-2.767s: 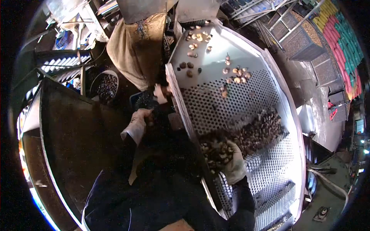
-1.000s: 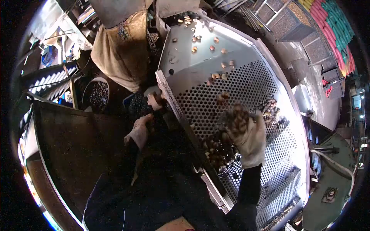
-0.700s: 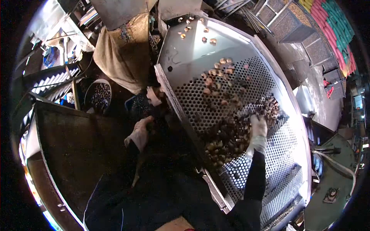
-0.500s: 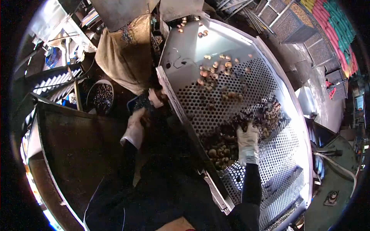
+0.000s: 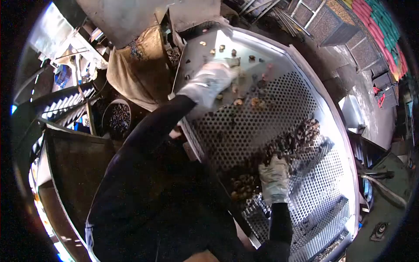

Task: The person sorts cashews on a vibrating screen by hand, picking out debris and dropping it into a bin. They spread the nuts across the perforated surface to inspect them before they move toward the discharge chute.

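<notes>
My left hand [image 5: 209,83], in a whitish glove, is over the upper, solid part of the metal sorting tray [image 5: 262,41]. Motion smears its fingers, so I cannot see whether they hold anything. Small round brown nut-like pieces [image 5: 255,103] lie scattered to the right of it. Lower down, my gloved right hand [image 5: 275,179] rests against a dark heap of the same kind of pieces [image 5: 301,137], on the perforated part. Its fingers look stretched toward the heap, though their tips are partly hidden. More pieces [image 5: 244,185] sit to the left of that hand.
A burlap sack [image 5: 135,74] hangs left of the tray. Farther left stands a round bucket [image 5: 118,115] of small dark pieces beside a large metal panel [image 5: 78,161]. Filled bins [image 5: 334,24] and stacked red and green sacks [image 5: 379,35] are at the far right.
My left hand has moved up and right, from beside the tray to over its upper part. My right hand has shifted slightly down and left at the heap.
</notes>
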Available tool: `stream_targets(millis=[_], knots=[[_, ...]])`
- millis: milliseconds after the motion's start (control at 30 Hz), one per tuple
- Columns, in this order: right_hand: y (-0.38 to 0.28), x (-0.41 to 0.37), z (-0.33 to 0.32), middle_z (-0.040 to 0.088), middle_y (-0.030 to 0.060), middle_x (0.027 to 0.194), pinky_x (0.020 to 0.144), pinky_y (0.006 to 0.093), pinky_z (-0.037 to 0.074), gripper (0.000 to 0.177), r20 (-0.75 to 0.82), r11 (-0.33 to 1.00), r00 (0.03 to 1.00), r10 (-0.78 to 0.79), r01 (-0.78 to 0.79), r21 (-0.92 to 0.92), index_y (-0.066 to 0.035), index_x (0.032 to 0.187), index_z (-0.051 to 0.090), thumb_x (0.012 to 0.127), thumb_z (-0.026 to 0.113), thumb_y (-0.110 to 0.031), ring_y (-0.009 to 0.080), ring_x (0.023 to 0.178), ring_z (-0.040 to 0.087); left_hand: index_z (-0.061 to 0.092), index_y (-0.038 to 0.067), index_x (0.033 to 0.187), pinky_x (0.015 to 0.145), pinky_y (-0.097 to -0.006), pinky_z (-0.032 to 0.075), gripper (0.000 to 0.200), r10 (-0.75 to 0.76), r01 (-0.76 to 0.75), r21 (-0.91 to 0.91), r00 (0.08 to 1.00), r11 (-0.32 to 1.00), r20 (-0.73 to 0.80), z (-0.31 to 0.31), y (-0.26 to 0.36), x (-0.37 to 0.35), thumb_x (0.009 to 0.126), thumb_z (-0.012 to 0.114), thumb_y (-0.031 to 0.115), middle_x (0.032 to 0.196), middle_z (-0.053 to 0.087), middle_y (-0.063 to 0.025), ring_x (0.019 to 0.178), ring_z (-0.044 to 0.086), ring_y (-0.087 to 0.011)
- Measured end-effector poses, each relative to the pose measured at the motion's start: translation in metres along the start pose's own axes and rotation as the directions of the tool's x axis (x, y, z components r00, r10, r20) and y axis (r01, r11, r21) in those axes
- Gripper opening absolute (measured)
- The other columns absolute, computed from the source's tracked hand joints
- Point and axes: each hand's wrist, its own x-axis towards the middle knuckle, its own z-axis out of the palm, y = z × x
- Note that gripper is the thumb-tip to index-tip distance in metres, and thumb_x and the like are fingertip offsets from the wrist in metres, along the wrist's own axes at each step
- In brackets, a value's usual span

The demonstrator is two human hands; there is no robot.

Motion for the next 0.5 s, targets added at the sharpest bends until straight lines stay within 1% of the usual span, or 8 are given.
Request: stream_targets(millis=[67,100,200,233,333,367,467,500], knots=[[0.011,-0.009,0.029,0.072,0.0195,0.128,0.107,0.0513,0.061,0.065,-0.146,0.990,0.989,-0.008,-0.013,-0.140,-0.005,0.141,0.070,0.107,0.063,-0.059,0.0376,0.117,0.071,0.071,0.006,0.134,0.099,-0.0475,0.060,0.043,0.091,-0.090,0.266,0.996,0.960,0.009,0.043,-0.006,0.050,0.111,0.060,0.040,0.117,0.079,-0.0245,0.107,0.078,-0.0355],[0.020,-0.010,0.032,0.071,0.0197,0.128,0.107,0.0511,0.061,0.066,-0.264,0.976,0.946,-0.188,0.150,-0.157,-0.004,0.140,0.070,0.100,0.071,-0.057,0.0388,0.116,0.072,0.071,0.004,0.132,0.098,-0.0479,0.060,0.044,0.160,-0.156,0.292,0.987,0.944,0.011,0.062,-0.008,0.065,0.108,0.064,0.040,0.117,0.078,-0.0245,0.110,0.077,-0.0369],[-0.002,-0.008,-0.013,0.065,0.0329,0.130,0.115,0.0511,0.052,0.078,0.211,0.994,0.977,0.029,-0.049,0.093,0.010,0.155,0.054,0.099,0.072,-0.041,0.0480,0.130,0.062,0.071,0.003,0.133,0.099,-0.0489,0.060,0.049,0.254,-0.222,0.416,0.967,0.882,-0.022,0.113,-0.028,0.094,0.107,0.068,0.045,0.118,0.078,-0.0247,0.112,0.076,-0.0412],[-0.012,-0.011,-0.022,0.066,0.0321,0.132,0.116,0.0497,0.052,0.071,0.140,0.985,0.981,0.133,-0.147,0.096,0.010,0.150,0.059,0.101,0.072,-0.039,0.0461,0.131,0.062,0.072,0.003,0.134,0.099,-0.0492,0.060,0.051,0.272,-0.224,0.467,0.962,0.856,-0.037,0.120,-0.030,0.098,0.107,0.068,0.047,0.118,0.079,-0.0248,0.111,0.076,-0.0427],[-0.015,-0.013,-0.024,0.066,0.0304,0.133,0.115,0.0503,0.051,0.071,-0.124,0.995,0.989,-0.084,0.091,0.045,0.010,0.150,0.059,0.101,0.073,-0.041,0.0449,0.129,0.063,0.073,0.004,0.132,0.100,-0.0498,0.060,0.053,0.180,-0.148,0.416,0.983,0.897,-0.038,0.115,-0.017,0.099,0.106,0.069,0.050,0.118,0.079,-0.0237,0.113,0.075,-0.0432],[-0.016,-0.010,-0.028,0.067,0.0295,0.135,0.118,0.0516,0.050,0.076,0.094,0.992,0.995,0.027,-0.038,0.119,0.010,0.152,0.057,0.099,0.074,-0.043,0.0449,0.131,0.062,0.076,0.003,0.127,0.099,-0.0495,0.060,0.050,0.214,-0.185,0.432,0.977,0.883,-0.020,0.112,-0.016,0.095,0.107,0.068,0.048,0.118,0.079,-0.0234,0.113,0.076,-0.0425],[-0.007,-0.009,-0.001,0.069,0.0255,0.125,0.105,0.0524,0.058,0.070,-0.165,0.995,0.986,-0.010,0.027,0.099,0.001,0.140,0.066,0.089,0.084,-0.044,0.0447,0.117,0.070,0.075,0.004,0.109,0.093,-0.0499,0.062,0.045,0.239,-0.201,0.443,0.970,0.873,-0.031,0.133,-0.019,0.099,0.108,0.067,0.048,0.106,0.079,-0.0217,0.106,0.078,-0.0398],[0.000,-0.014,0.000,0.069,0.0241,0.125,0.105,0.0515,0.058,0.069,-0.207,0.993,0.977,-0.054,0.074,0.091,0.001,0.139,0.067,0.089,0.084,-0.043,0.0433,0.113,0.070,0.075,0.002,0.105,0.092,-0.0513,0.061,0.047,0.187,-0.196,0.365,0.981,0.910,0.059,0.130,-0.024,0.106,0.109,0.066,0.048,0.104,0.078,-0.0230,0.104,0.077,-0.0413]])
